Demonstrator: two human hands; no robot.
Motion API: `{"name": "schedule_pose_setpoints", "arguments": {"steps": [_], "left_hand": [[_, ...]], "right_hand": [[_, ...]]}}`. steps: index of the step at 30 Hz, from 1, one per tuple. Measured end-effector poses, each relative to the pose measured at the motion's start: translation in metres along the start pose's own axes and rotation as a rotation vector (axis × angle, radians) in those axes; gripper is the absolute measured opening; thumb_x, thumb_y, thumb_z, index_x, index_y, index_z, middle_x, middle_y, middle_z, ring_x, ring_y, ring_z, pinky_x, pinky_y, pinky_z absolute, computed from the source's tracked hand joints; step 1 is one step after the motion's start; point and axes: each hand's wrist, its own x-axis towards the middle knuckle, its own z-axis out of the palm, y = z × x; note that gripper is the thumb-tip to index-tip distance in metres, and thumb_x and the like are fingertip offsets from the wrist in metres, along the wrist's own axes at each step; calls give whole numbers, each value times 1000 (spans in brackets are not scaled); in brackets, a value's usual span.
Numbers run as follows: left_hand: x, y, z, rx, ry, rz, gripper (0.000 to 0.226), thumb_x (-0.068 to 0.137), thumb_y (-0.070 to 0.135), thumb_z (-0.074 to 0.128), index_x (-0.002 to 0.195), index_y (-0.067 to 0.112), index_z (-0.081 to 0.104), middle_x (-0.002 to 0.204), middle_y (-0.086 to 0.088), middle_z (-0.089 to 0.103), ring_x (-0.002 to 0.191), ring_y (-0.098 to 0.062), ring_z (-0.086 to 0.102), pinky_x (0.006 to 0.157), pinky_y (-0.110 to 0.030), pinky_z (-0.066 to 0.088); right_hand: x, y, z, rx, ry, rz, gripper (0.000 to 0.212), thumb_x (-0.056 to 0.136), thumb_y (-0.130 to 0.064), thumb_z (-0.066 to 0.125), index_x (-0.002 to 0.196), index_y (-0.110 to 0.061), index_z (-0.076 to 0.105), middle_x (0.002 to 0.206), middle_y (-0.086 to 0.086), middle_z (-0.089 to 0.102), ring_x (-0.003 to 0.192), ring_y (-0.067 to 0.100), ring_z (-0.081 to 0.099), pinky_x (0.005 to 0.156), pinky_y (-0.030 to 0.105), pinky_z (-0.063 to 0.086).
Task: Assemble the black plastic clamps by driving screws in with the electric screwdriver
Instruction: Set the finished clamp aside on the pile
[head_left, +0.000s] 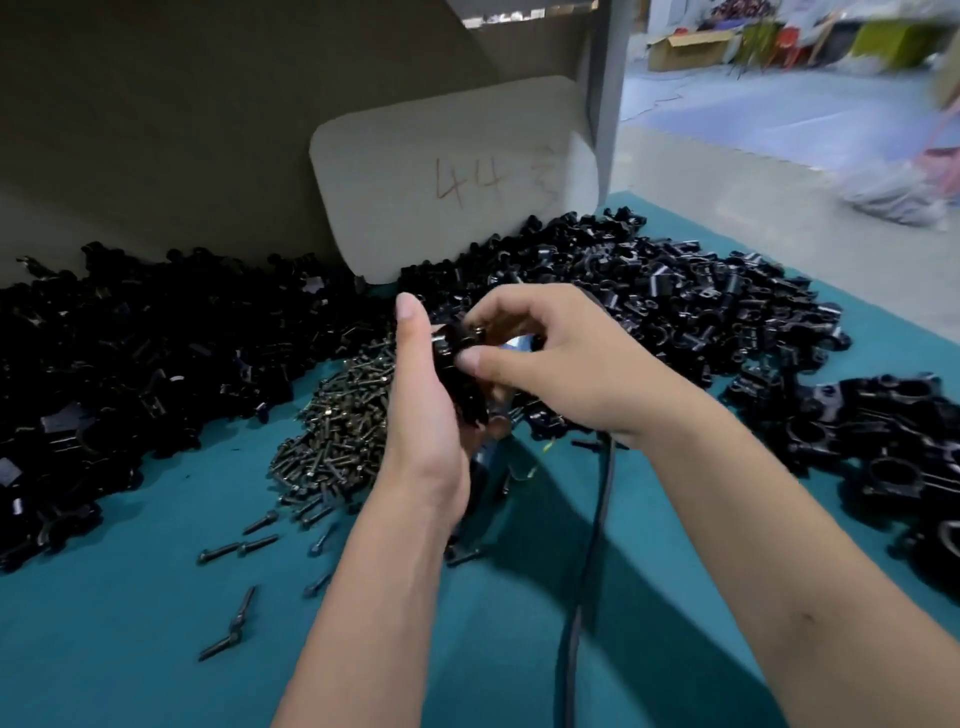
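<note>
Clamp: black clamp (460, 374) held up above the teal table (156, 649), between both hands.
Left hand (426, 410): cups and grips it.
Right hand (545, 358): pinches its top.
Screws (337, 441): heaped left of the clamp.
Clamp piles (675, 301): behind it.
Board (452, 182): upright, behind.

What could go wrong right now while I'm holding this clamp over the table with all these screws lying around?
1. The black clamp is pinched between the left hand and the right hand above the screw pile; if it slips, it may scatter the screws.
2. The black cable runs under the right forearm and might snag.
3. Loose screws near the table's front could roll off.
</note>
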Motion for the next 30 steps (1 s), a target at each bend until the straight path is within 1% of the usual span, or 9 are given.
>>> {"name": "schedule_pose_setpoints", "arguments": {"steps": [2,4,6,8,10,14,21,26,30], "left_hand": [[3,-5,25,315,30,139,47,99,67,45,90,32,75,85,7,74,80,-13,66,63,-29,54],[11,-12,50,481,-12,217,37,99,51,55,87,20,69,82,-2,69,74,-15,64,57,-30,53],[16,-27,80,548,-115,155,23,102,29,62,85,13,67,83,-6,70,67,-16,66,54,-30,56],[15,-52,111,642,-200,72,13,98,17,65,88,11,70,91,-11,74,76,-24,72,69,-39,63],[6,-79,138,706,-225,40,13,96,19,66,93,10,75,95,-12,76,92,-31,73,84,-45,62],[-16,-115,172,858,-216,103,24,99,35,66,92,15,78,91,-9,77,92,-32,70,79,-41,55],[-7,-122,183,725,-89,57,38,102,39,63,76,11,67,80,-10,72,75,-36,72,72,-46,61],[0,-110,147,599,66,38,27,96,20,56,75,10,68,77,-15,71,76,-40,72,72,-49,62],[3,-77,105,709,318,298,23,92,18,60,70,18,69,63,7,65,58,-5,58,54,-12,39]], "right_hand": [[-13,8,-28,2,129,49,9,92,-14,78,99,-8,74,81,14,74,69,14,64,71,31,53],[-28,18,-57,3,178,161,6,96,-14,74,96,-8,76,75,14,71,64,12,59,62,29,50],[-48,28,-90,-161,169,307,10,95,-22,73,90,-15,78,72,6,73,59,12,60,57,30,50],[-67,38,-121,-413,195,429,8,87,-30,76,84,-23,75,72,0,74,62,15,65,57,30,51],[-82,45,-144,-591,234,524,12,79,-29,81,78,-25,70,73,-5,71,66,15,64,57,27,44],[-98,56,-168,-849,170,658,18,76,-19,81,66,-29,69,71,-8,68,63,3,53,54,21,38],[-87,56,-169,-685,379,535,19,79,-8,75,85,-26,74,79,-7,67,78,16,63,60,23,41],[-58,42,-126,-628,372,321,25,82,-4,62,84,-25,76,73,-14,67,73,1,63,61,10,42],[-43,43,-90,-643,207,336,34,83,-1,54,89,-24,79,84,-1,74,81,18,70,78,27,58]]}}
